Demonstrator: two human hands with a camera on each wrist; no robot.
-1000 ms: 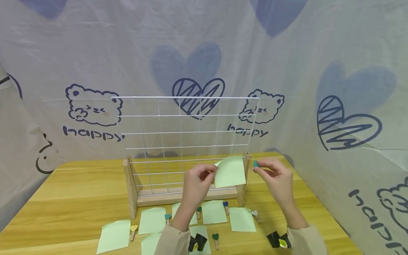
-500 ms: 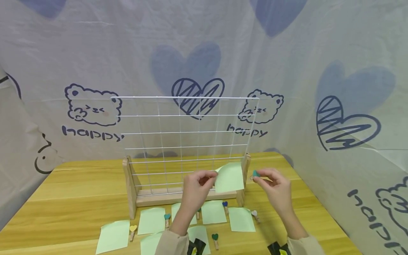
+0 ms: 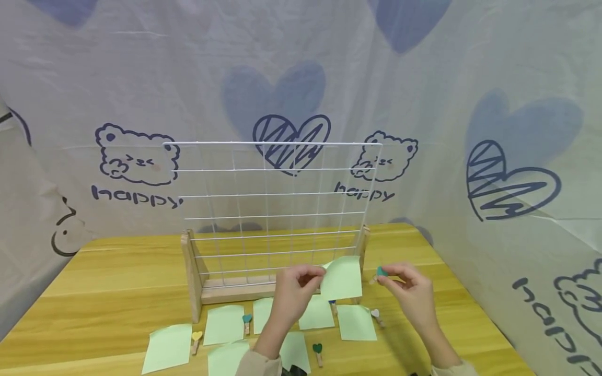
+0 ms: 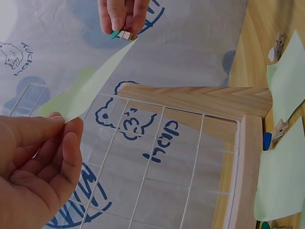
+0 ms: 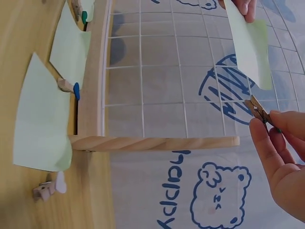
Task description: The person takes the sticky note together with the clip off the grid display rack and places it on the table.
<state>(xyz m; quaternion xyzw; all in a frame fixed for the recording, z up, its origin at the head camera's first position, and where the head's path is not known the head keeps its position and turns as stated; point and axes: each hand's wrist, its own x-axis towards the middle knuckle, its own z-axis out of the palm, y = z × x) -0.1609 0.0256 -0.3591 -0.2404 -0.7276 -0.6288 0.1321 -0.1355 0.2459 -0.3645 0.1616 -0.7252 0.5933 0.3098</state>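
My left hand [image 3: 293, 292] pinches a pale green sticky note [image 3: 342, 278] by its left edge, thumb against fingers. The note hangs in the air before the lower right part of the white wire grid [image 3: 279, 215]. Off to its right, my right hand [image 3: 414, 295] pinches a small wooden clothespin [image 5: 258, 110] topped with a teal heart [image 3: 382, 271]. In the head view a gap separates clothespin and note. From the left wrist view, the clothespin's end appears close to the note's far corner; whether they touch I cannot tell.
Wooden supports [image 3: 190, 277] hold the grid upright on the wood table [image 3: 94, 297]. Several green notes [image 3: 168, 349] lie in front, with heart clothespins beside them: yellow [image 3: 196, 339], teal [image 3: 246, 321], green [image 3: 317, 352] and white [image 3: 377, 316]. A printed curtain [image 3: 211, 94] hangs behind.
Both hands have come down and slightly nearer, the note and the clothespin still in their fingers. The note now partly covers the grid's wooden base. Items on the table have stayed put.
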